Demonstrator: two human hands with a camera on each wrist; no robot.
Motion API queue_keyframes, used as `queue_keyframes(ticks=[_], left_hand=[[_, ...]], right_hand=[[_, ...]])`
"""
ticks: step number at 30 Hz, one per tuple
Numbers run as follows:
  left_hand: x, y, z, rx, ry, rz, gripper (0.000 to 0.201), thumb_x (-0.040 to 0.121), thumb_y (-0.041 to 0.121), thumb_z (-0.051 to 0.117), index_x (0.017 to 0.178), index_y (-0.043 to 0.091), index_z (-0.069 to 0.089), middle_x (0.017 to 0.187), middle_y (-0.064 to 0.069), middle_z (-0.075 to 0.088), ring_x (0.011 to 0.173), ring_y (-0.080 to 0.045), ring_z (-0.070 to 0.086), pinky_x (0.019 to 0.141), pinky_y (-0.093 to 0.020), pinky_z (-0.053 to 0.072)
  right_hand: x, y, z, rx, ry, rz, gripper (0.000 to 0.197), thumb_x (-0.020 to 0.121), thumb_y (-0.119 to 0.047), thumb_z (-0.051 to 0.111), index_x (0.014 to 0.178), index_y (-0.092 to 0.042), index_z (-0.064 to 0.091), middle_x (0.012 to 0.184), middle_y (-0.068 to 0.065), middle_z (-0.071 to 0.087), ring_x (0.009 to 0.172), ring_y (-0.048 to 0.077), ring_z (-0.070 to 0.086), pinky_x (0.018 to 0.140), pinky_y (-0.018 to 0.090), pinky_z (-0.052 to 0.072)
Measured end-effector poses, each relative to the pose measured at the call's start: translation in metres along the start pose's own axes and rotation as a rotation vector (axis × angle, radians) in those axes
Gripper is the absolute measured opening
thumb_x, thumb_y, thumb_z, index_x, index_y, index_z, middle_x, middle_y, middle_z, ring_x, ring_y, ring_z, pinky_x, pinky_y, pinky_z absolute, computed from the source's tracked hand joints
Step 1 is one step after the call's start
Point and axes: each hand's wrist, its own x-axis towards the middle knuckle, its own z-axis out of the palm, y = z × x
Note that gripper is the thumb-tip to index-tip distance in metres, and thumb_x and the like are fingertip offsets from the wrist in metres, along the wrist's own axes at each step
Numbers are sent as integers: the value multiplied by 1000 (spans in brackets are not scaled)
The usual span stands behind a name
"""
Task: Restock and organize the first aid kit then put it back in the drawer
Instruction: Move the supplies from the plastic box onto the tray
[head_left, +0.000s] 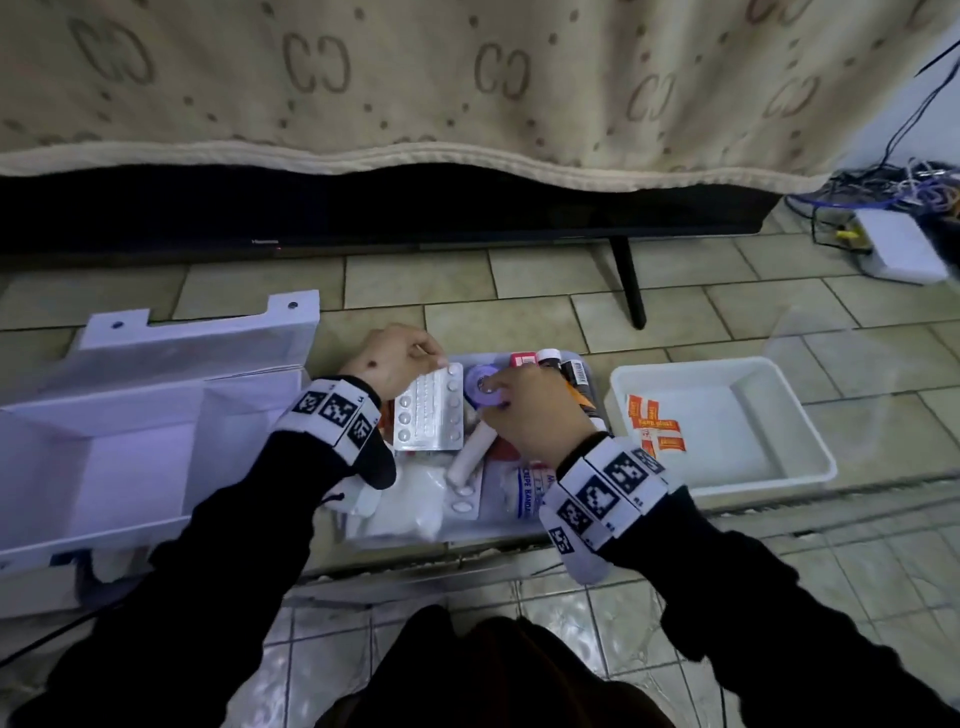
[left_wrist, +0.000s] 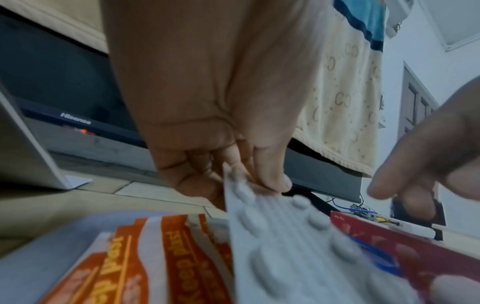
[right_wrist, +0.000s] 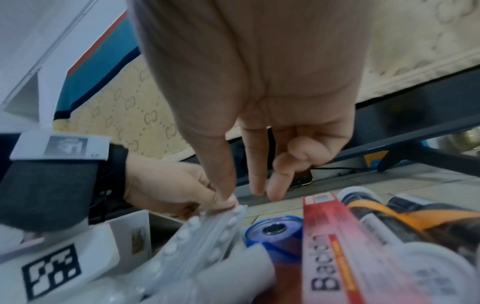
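Note:
My left hand (head_left: 436, 361) pinches the far corner of a silver blister pack of white tablets (head_left: 428, 410) and holds it tilted over a shallow tray of supplies (head_left: 592, 364). The left wrist view shows the thumb and fingers of the left hand (left_wrist: 259, 185) on that blister pack (left_wrist: 285, 246). My right hand (head_left: 498, 395) hovers over a blue tape roll (head_left: 480, 387) and holds nothing. Its index and middle fingers point down, and its thumb is beside the pack's corner (right_wrist: 239, 207). The white first aid box (head_left: 130, 431) lies open at the left.
The supply tray also holds a red carton (right_wrist: 330, 246), bottles (head_left: 550, 358), a white bandage roll (head_left: 467, 457), a crepe bandage (head_left: 524, 493) and orange plaster packets (left_wrist: 155, 257). A white tub (head_left: 800, 457) at the right holds more plasters (head_left: 654, 423). A television (head_left: 363, 208) stands behind.

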Motion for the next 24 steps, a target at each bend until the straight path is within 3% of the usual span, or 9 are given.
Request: queue_keyframes(ticks=[3, 5, 8, 11, 14, 17, 19, 21, 24], left_hand=[[4, -3, 3, 29, 4, 35, 16, 85, 27, 66, 95, 16, 70, 104, 0, 68, 95, -12, 60, 86, -25, 46], [6, -5, 5, 53, -6, 51, 18, 81, 27, 71, 96, 18, 71, 105, 1, 69, 98, -13, 62, 90, -28, 48], [10, -7, 8, 106, -25, 3, 30, 75, 17, 77, 104, 16, 68, 115, -2, 66, 102, -14, 61, 91, -29, 48], [12, -4, 12, 129, -17, -8, 40, 73, 15, 78, 110, 15, 65, 117, -3, 64, 98, -13, 58, 88, -26, 45], [10, 1, 11, 126, 2, -9, 43, 73, 20, 78, 113, 16, 63, 118, -3, 63, 98, -13, 57, 85, -25, 43], [-1, 8, 1, 178, 9, 9, 40, 77, 24, 75, 115, 19, 62, 126, -4, 59, 109, -20, 57, 91, -32, 45], [-14, 19, -12, 227, 31, 40, 33, 80, 26, 71, 112, 23, 62, 125, -2, 59, 109, -21, 57, 92, -34, 45], [-32, 41, -28, 225, 36, 95, 23, 80, 28, 71, 101, 28, 62, 110, 1, 64, 94, -14, 60, 83, -30, 47], [-56, 94, -39, 245, 42, 239, 16, 79, 27, 71, 92, 31, 62, 85, 9, 62, 74, -2, 57, 68, -15, 40]], right_hand=[[-6, 10, -10, 79, 98, 38, 26, 83, -15, 57, 105, -16, 70, 106, 10, 66, 101, 23, 58, 88, 25, 43], [-11, 20, -20, 118, 142, 63, 22, 84, -15, 58, 103, -15, 70, 103, 8, 67, 92, 19, 58, 81, 20, 43], [-20, 40, -42, 186, 218, 90, 23, 86, -17, 61, 106, -10, 68, 107, 7, 68, 94, 16, 60, 64, 9, 29], [-27, 67, -63, 208, 322, 146, 22, 87, -18, 59, 106, -11, 68, 105, 6, 68, 83, 10, 53, 63, 12, 28], [-32, 96, -82, 219, 405, 233, 20, 88, -16, 57, 106, -12, 68, 104, 6, 68, 81, 14, 53, 69, 16, 34], [-40, 122, -99, 147, 345, 290, 21, 90, -13, 56, 106, -9, 67, 106, 7, 68, 95, 21, 60, 74, 16, 35], [-47, 136, -111, 78, 240, 307, 21, 89, -13, 57, 108, -8, 67, 107, 7, 67, 93, 20, 59, 74, 15, 34], [-53, 147, -122, 16, 152, 309, 21, 88, -14, 60, 108, -10, 67, 106, 7, 66, 85, 14, 54, 75, 16, 34], [-50, 159, -129, -70, 45, 278, 24, 85, -14, 64, 109, -10, 67, 107, 8, 67, 83, 11, 51, 75, 17, 34]])
